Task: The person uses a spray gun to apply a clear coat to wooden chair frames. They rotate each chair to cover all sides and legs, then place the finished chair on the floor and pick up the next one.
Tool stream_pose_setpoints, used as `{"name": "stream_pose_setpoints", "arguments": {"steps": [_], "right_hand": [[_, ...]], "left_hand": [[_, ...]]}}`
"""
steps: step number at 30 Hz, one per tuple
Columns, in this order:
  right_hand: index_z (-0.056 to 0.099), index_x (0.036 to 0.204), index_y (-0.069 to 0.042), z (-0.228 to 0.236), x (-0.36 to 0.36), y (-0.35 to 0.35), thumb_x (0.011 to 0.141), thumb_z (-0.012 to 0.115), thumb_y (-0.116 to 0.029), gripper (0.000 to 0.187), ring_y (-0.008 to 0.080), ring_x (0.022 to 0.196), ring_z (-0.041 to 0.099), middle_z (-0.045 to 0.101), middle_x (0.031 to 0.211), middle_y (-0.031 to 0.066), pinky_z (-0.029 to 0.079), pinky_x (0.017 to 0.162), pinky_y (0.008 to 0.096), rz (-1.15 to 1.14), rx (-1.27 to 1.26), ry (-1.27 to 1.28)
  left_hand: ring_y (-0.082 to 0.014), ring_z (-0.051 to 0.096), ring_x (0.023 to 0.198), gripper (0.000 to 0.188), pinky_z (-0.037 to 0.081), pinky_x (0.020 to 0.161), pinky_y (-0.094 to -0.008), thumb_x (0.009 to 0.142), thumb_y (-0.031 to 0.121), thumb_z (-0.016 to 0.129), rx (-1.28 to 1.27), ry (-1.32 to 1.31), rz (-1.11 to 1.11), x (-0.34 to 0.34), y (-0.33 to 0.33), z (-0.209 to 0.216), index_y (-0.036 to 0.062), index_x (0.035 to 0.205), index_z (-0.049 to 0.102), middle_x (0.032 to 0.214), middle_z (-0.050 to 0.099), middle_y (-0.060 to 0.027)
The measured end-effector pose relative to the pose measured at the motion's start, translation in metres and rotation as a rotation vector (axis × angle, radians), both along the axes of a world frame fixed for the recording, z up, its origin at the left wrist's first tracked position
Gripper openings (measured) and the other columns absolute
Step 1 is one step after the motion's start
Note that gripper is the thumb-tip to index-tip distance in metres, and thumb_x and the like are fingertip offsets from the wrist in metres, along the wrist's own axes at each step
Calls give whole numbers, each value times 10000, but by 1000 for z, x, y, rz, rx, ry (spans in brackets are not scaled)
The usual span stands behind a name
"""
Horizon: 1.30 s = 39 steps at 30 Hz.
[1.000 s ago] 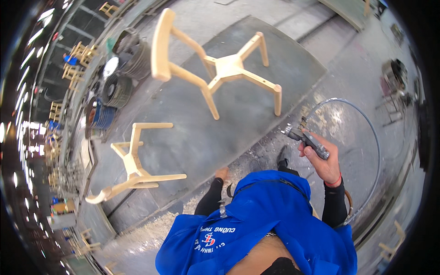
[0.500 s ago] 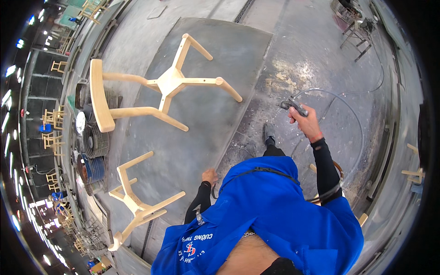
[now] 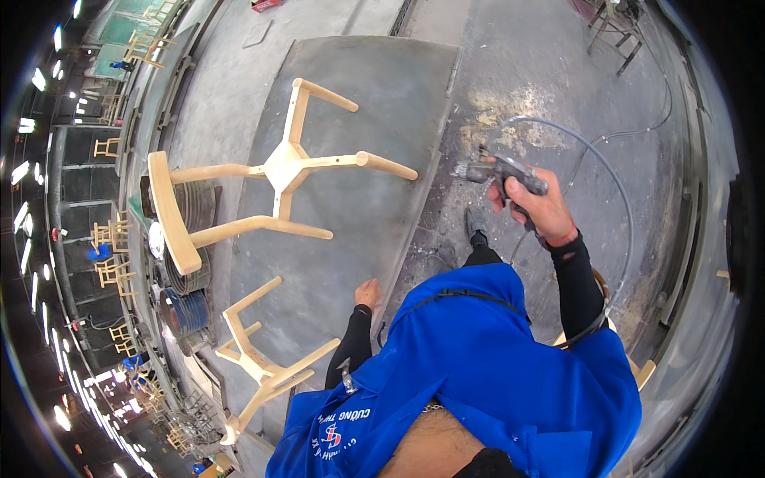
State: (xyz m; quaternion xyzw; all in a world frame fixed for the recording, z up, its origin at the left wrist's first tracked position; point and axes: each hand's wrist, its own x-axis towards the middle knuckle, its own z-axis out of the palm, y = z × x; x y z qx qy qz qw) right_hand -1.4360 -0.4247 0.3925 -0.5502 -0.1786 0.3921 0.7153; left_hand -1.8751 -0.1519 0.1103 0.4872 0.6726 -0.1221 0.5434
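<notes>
My right hand (image 3: 535,205) is raised and shut on a grey spray gun (image 3: 498,172) that points left, with a thin hose (image 3: 613,179) looping off it over the floor. My left hand (image 3: 368,293) hangs low beside my body, holding nothing, fingers loosely apart. In front of me a bare wooden chair frame (image 3: 279,175) lies on its side on a large grey mat (image 3: 351,159). A second bare wooden chair frame (image 3: 259,362) lies at the near left edge of the mat, close to my left hand.
Dark round drums (image 3: 183,279) stand along the mat's left edge. More wooden chairs (image 3: 107,271) are stacked far left under ceiling lights. A metal stand (image 3: 613,24) is at the top right. My dark shoe (image 3: 476,223) rests on the concrete floor.
The view has swung, so the chairs now sit further left and lower. My right hand with the spray gun has stayed raised at my right; my left hand stays low.
</notes>
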Motion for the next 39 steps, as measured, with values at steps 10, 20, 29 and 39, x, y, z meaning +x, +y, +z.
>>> {"name": "stream_pose_setpoints", "arguments": {"steps": [10, 20, 29, 39], "right_hand": [[729, 963, 6, -171, 59, 35, 948, 752, -345, 352, 85, 629, 637, 694, 740, 29, 530, 598, 275, 71, -565, -183], [731, 1145, -48, -91, 71, -6, 981, 700, -305, 306, 62, 654, 617, 725, 856, 21, 417, 495, 226, 127, -482, -62], [634, 1359, 0, -24, 74, -7, 990, 705, -360, 520, 84, 721, 657, 735, 902, 61, 451, 485, 207, 73, -305, -147], [571, 1424, 40, 16, 64, 11, 991, 707, -368, 610, 134, 750, 667, 706, 958, 105, 407, 497, 202, 96, -152, -179]], "left_hand": [[-260, 692, 975, 540, 570, 782, -473, 990, 445, 633, -1, -72, -114, 75, 12, 26, 92, 1395, 580, 1185, 694, -107], [-310, 639, 1108, 1165, 562, 828, -464, 857, 499, 802, 702, -413, 45, 291, 80, 20, -23, 1621, 95, 1297, 603, -210], [-318, 670, 1110, 940, 503, 1003, -410, 825, 276, 813, 854, -521, 454, 362, 83, 16, 14, 1552, 278, 1218, 662, -191], [-114, 672, 820, 318, 570, 691, -288, 864, 150, 812, 689, -587, 407, 101, 59, 94, 13, 1105, 656, 933, 700, -32]]}}
